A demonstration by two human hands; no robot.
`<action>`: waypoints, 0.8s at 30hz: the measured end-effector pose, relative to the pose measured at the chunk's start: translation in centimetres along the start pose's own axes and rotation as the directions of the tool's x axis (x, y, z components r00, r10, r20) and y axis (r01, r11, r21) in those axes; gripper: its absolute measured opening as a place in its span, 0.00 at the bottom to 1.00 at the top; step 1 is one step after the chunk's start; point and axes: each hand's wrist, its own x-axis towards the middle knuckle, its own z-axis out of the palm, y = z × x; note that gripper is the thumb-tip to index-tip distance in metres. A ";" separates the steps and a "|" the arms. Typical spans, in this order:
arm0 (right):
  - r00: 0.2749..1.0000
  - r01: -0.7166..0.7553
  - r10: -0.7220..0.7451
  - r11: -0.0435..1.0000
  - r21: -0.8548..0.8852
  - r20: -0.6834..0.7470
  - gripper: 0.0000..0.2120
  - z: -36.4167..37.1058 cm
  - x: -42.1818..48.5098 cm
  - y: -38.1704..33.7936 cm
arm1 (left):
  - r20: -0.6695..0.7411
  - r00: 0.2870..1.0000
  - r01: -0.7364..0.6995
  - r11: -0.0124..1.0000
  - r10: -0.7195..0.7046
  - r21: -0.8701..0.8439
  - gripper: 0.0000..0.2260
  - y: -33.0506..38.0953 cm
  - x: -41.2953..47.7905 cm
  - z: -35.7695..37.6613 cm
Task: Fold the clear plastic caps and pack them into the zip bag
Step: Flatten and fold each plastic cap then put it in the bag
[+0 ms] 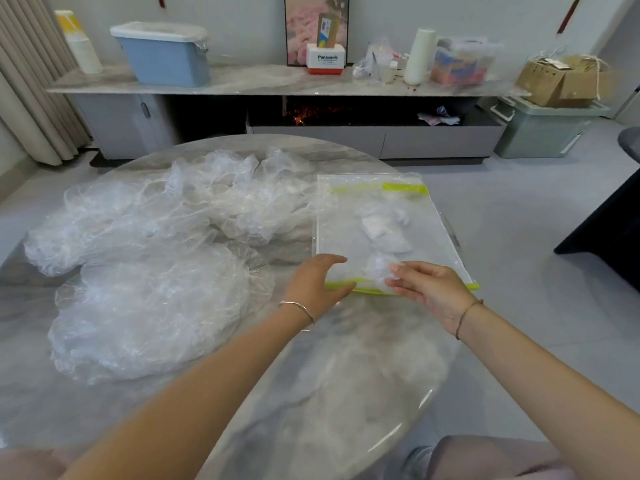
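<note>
Soft, even light is filling the room, and the round table (pixel 294 393) is giving pale glare on its near rim (shadows are showing faintly). Beyond the table the shelf (pixel 242 81) is bending and blurring slightly.

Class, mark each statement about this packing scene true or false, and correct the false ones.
1. The zip bag lies right of the loose caps. True.
2. The right hand pinches a folded cap at the bag's mouth. True.
3. The bag is empty. False: packed caps lie inside.
4. The left hand rests on the loose caps. False: it holds the bag's near edge.
</note>
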 end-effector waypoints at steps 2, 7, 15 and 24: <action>0.999 0.016 -0.016 1.000 -0.009 -0.032 0.04 -1.1 0.5 -0.4 | 0.120 0.991 -0.090 0.957 0.059 0.276 0.29 -0.6 1.8 0.9; 0.996 0.075 -0.075 0.997 -0.023 -0.037 0.03 -1.7 1.0 -0.9 | 0.166 0.986 -0.039 0.926 -0.026 0.376 0.18 -0.6 4.8 1.2; 0.774 0.569 -0.625 0.610 -0.552 0.107 0.04 0.2 2.3 1.1 | -0.065 0.993 -0.084 0.966 0.103 0.246 0.19 4.0 5.0 -2.0; 0.951 0.263 -0.170 0.001 -0.965 0.259 0.23 0.9 6.8 1.7 | -0.071 0.985 -0.132 0.950 0.158 0.283 0.20 6.5 2.7 -3.7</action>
